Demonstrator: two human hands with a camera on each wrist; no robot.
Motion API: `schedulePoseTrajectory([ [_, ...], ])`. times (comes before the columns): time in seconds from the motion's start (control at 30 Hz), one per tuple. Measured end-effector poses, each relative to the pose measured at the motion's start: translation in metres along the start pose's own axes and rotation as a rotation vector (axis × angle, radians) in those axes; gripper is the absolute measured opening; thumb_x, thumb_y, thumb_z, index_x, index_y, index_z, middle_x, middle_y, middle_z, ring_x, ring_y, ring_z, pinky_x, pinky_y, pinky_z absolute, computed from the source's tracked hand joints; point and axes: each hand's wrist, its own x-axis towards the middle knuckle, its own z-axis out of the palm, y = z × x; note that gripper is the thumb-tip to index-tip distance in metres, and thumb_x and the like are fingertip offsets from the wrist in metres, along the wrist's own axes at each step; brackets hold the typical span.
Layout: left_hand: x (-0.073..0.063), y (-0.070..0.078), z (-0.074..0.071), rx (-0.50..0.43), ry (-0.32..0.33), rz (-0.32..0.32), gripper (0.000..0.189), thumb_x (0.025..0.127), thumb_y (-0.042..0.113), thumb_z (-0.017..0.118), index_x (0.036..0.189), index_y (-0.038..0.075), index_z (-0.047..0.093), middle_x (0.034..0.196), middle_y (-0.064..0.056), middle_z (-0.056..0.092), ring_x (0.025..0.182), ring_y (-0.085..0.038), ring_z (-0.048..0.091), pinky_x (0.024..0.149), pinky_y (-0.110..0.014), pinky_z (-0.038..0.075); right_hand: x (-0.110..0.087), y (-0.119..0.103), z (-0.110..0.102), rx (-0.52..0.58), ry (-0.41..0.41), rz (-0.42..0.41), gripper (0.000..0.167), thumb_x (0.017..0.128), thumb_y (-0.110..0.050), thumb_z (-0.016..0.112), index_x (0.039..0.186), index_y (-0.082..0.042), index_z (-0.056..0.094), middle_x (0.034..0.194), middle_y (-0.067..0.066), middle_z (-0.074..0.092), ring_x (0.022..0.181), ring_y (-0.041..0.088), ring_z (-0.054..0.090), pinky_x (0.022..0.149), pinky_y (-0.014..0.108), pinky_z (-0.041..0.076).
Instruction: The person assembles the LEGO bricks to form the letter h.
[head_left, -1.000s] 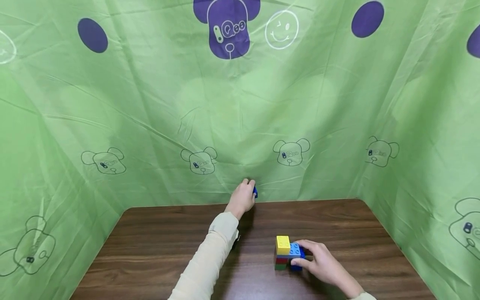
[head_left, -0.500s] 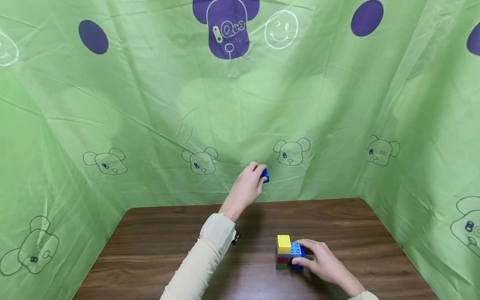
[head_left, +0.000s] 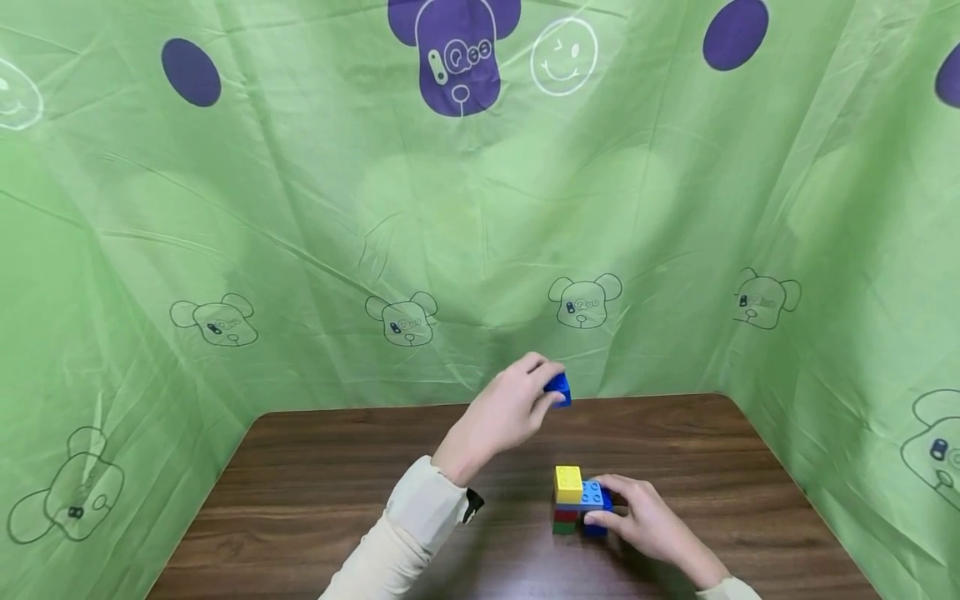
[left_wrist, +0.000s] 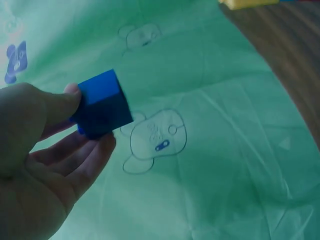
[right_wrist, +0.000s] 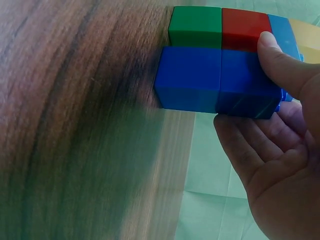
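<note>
My left hand (head_left: 501,415) pinches a blue toy building brick (head_left: 559,390) between thumb and fingers, in the air over the back of the table. In the left wrist view this brick (left_wrist: 102,102) is tilted, its studs partly hidden at the fingers. Nearer the front, my right hand (head_left: 647,523) grips a built stack on its right side. A yellow brick (head_left: 567,483) tops its left end, beside the exposed studs of a light blue brick (head_left: 592,493). The right wrist view shows green (right_wrist: 196,26) and red bricks (right_wrist: 245,27) alongside two dark blue bricks (right_wrist: 190,77), thumb (right_wrist: 280,55) on the upper one.
The brown wooden table (head_left: 337,475) carries the stack. Green cloth (head_left: 480,217) printed with bear faces hangs behind the table and along both sides. A black item (head_left: 472,505) sits at my left cuff.
My left hand has lifted the blue brick from the table's back edge, then moved right and nearer, toward the stack. The right hand and the stack stay about where they were.
</note>
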Motion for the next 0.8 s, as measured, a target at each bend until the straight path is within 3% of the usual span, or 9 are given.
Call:
schedulePoseTrajectory([
  [0.17, -0.012, 0.009, 0.010, 0.019, -0.108, 0.041, 0.034, 0.101, 0.026, 0.063, 0.130, 0.009, 0.063, 0.117, -0.003, 0.063, 0.098, -0.012, 0.066, 0.087, -0.020, 0.055, 0.000, 0.001, 0.000, 0.016, -0.004, 0.005, 0.038, 0.092, -0.035, 0.074, 0.120, -0.010, 0.068, 0.107, -0.001, 0.074, 0.093, 0.002, 0.067, 0.077, 0.026, 0.058],
  [0.37, -0.024, 0.015, 0.025, 0.006, -0.204, 0.046, 0.031, 0.101, 0.025, 0.064, 0.129, 0.013, 0.064, 0.114, 0.000, 0.062, 0.093, -0.006, 0.063, 0.084, -0.016, 0.053, 0.001, 0.002, 0.001, 0.033, -0.011, 0.019, 0.036, 0.092, -0.036, 0.074, 0.119, -0.012, 0.068, 0.106, -0.002, 0.074, 0.094, 0.003, 0.068, 0.078, 0.029, 0.059],
  [0.53, -0.029, 0.017, 0.034, -0.018, -0.238, 0.054, 0.031, 0.100, 0.025, 0.065, 0.128, 0.013, 0.064, 0.113, 0.001, 0.062, 0.091, -0.004, 0.062, 0.082, -0.014, 0.052, 0.000, 0.002, 0.003, 0.034, 0.012, -0.008, 0.033, 0.091, -0.033, 0.075, 0.117, -0.013, 0.069, 0.105, -0.002, 0.074, 0.094, 0.002, 0.067, 0.078, 0.030, 0.060],
  [0.8, -0.035, 0.022, 0.045, 0.046, -0.250, 0.076, 0.028, 0.100, 0.026, 0.066, 0.124, 0.014, 0.066, 0.108, 0.003, 0.061, 0.086, -0.003, 0.060, 0.079, -0.014, 0.051, 0.001, 0.000, 0.003, 0.021, 0.042, -0.055, 0.032, 0.091, -0.030, 0.076, 0.117, -0.013, 0.069, 0.106, -0.001, 0.074, 0.094, 0.003, 0.068, 0.078, 0.029, 0.060],
])
